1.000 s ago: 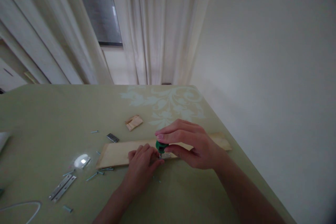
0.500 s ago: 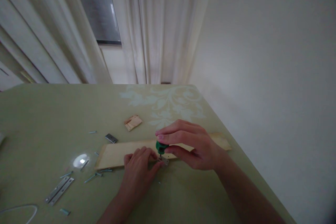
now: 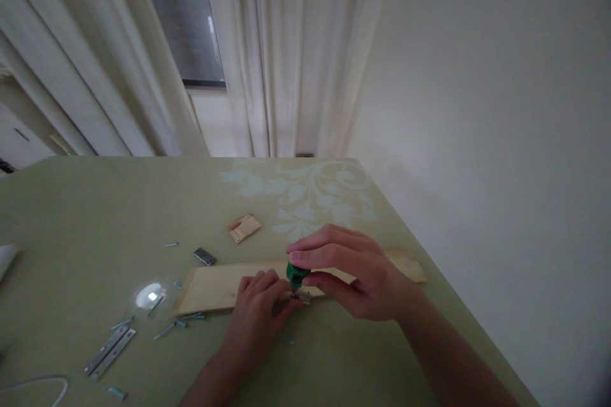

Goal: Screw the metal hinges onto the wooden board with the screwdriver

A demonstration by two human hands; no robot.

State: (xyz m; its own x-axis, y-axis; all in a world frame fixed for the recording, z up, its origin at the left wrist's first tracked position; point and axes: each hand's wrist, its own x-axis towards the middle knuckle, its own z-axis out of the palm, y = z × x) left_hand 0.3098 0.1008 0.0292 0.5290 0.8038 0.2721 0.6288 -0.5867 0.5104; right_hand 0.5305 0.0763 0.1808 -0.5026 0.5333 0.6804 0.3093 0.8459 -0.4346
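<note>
My right hand [image 3: 358,273] is closed, thumb and fingers round the green handle of a short screwdriver [image 3: 296,275]. The tool stands nearly upright, its tip down at a small metal plate [image 3: 304,297] on the near edge of a long wooden board [image 3: 214,283]. Left of the tip, my left hand [image 3: 258,308] is closed, its thumb and index finger pinching at the plate. Those fingertips partly hide the plate, and I cannot make out a screw under the tip. The board lies flat and passes behind both hands.
Left of the board lie several loose screws [image 3: 165,331], a metal hinge [image 3: 109,351] and a shiny clear round thing [image 3: 150,296]. Behind the board are a dark metal plate [image 3: 204,257] and small wood pieces [image 3: 245,227]. A wall [image 3: 501,140] borders the table's right side.
The view has shifted slightly, so everything sits a little lower and further right. Both hands keep their places at the plate, and the screwdriver stays in my right hand.
</note>
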